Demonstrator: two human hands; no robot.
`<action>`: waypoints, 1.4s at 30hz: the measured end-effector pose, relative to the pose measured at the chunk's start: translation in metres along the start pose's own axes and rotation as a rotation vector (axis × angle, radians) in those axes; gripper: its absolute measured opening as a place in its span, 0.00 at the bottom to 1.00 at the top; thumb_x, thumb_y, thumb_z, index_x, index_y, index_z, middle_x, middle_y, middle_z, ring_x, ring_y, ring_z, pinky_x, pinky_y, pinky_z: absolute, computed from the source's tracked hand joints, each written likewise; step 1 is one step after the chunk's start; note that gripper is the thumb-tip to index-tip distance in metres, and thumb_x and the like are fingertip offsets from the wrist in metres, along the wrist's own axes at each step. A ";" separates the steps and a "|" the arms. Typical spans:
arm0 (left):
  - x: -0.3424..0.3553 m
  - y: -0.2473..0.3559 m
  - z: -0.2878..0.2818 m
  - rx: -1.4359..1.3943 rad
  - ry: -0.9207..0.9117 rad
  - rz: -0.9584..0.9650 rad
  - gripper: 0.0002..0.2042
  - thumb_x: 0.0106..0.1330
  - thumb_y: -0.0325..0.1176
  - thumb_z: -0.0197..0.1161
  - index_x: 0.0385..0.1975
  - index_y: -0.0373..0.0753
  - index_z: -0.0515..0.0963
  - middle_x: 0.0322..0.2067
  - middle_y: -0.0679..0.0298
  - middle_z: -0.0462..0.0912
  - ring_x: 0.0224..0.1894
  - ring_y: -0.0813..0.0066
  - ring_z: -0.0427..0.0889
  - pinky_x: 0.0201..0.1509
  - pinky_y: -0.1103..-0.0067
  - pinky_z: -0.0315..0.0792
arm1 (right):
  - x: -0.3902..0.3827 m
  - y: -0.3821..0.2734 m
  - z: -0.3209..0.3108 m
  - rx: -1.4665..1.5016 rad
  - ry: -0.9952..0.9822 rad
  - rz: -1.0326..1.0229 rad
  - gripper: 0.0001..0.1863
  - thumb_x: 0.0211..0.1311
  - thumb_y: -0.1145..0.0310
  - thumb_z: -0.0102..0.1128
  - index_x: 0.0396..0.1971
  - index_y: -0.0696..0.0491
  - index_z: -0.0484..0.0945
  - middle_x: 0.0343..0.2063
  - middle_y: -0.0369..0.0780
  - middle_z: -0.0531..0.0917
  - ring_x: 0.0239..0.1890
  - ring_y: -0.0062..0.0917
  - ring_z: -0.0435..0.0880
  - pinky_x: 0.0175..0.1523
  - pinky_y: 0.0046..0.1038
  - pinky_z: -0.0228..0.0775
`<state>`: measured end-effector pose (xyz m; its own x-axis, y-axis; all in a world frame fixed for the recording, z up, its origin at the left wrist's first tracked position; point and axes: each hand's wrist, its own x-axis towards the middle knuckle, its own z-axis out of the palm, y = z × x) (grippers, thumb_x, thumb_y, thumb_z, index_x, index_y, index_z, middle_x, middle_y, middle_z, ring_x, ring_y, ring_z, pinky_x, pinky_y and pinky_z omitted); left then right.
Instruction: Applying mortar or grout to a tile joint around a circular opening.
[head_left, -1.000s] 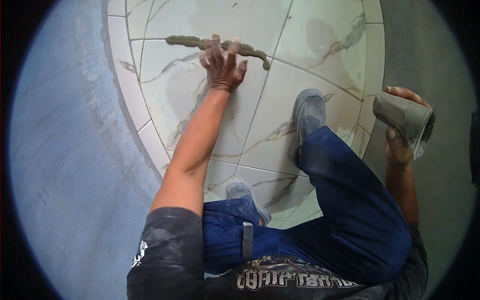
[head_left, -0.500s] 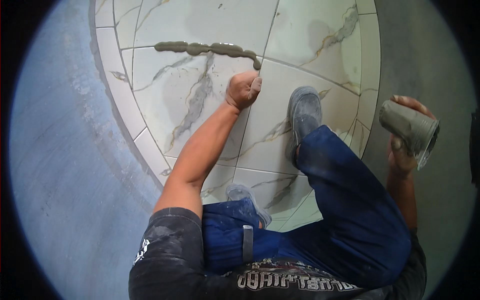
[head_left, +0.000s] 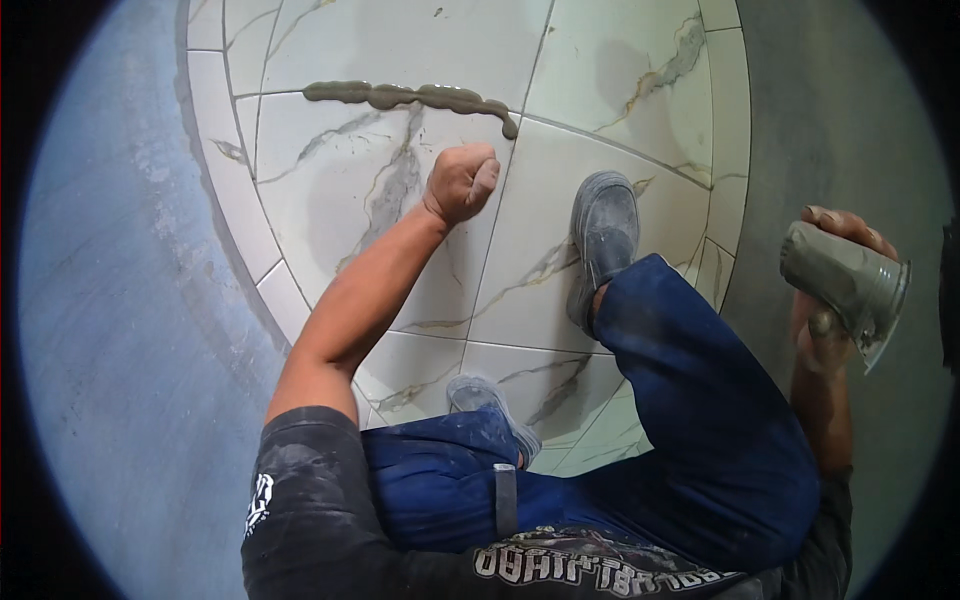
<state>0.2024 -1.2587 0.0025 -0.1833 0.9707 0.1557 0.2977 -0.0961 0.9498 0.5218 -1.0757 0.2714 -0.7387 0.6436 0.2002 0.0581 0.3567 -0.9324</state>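
Grey mortar coats a plastic cup (head_left: 842,280), which my right hand (head_left: 835,310) grips around its side. The cup is tilted, its open rim pointing right and downward. My left hand (head_left: 463,183) is closed in a fist above the marbled white tile, and whatever its fingers may hold is hidden. Just beyond that fist, a thick wavy bead of wet grey grout (head_left: 415,97) lies along a tile joint. It bends toward me at its right end, beside where the joints cross.
White marbled floor tiles (head_left: 380,40) are bordered by narrow tiles (head_left: 235,170). My grey shoes (head_left: 606,225) stand on the tiling, below blue trousers. A bluish wall (head_left: 120,260) runs along the left, and a grey surface (head_left: 815,120) lies on the right.
My left fist has pulled back left and slightly toward me, away from the grout's end. My right hand has carried the cup a little right and nearer. The grout bead looks unchanged.
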 end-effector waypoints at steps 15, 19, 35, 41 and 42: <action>-0.006 -0.003 -0.001 -0.021 0.323 -0.014 0.18 0.68 0.38 0.55 0.17 0.34 0.66 0.17 0.49 0.64 0.19 0.50 0.67 0.25 0.66 0.64 | 0.036 -0.023 0.072 0.080 -0.067 -0.021 0.42 0.59 0.56 0.72 0.68 0.52 0.60 0.62 0.48 0.71 0.69 0.43 0.67 0.75 0.52 0.55; -0.010 -0.009 -0.009 0.036 0.326 -0.022 0.20 0.69 0.39 0.54 0.17 0.33 0.64 0.15 0.49 0.62 0.18 0.52 0.63 0.23 0.66 0.62 | 0.047 -0.014 0.110 0.182 -0.003 -0.009 0.39 0.59 0.62 0.72 0.67 0.53 0.61 0.61 0.51 0.73 0.66 0.45 0.71 0.73 0.52 0.59; 0.015 -0.004 0.015 -0.059 0.429 -0.081 0.24 0.69 0.46 0.52 0.17 0.33 0.61 0.14 0.58 0.57 0.17 0.71 0.58 0.22 0.69 0.55 | 0.004 0.034 0.124 0.264 0.353 -0.007 0.36 0.60 0.71 0.70 0.65 0.57 0.61 0.58 0.54 0.75 0.63 0.43 0.75 0.69 0.43 0.67; 0.015 0.003 0.017 -0.018 0.499 -0.092 0.21 0.68 0.41 0.52 0.16 0.32 0.61 0.14 0.50 0.59 0.16 0.58 0.60 0.22 0.66 0.59 | -0.011 0.037 0.117 0.302 0.466 -0.044 0.34 0.63 0.74 0.66 0.67 0.57 0.61 0.59 0.56 0.74 0.64 0.44 0.74 0.70 0.45 0.67; 0.016 0.000 0.013 -0.019 0.499 -0.095 0.21 0.68 0.41 0.52 0.16 0.32 0.61 0.14 0.50 0.59 0.16 0.58 0.60 0.22 0.66 0.59 | -0.013 0.032 0.119 0.268 0.456 -0.039 0.34 0.63 0.73 0.66 0.67 0.56 0.61 0.60 0.56 0.74 0.65 0.45 0.73 0.70 0.45 0.66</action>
<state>0.2117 -1.2406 0.0015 -0.6354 0.7521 0.1751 0.2421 -0.0212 0.9700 0.4534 -1.1531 0.2037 -0.3668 0.8836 0.2909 -0.1816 0.2387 -0.9540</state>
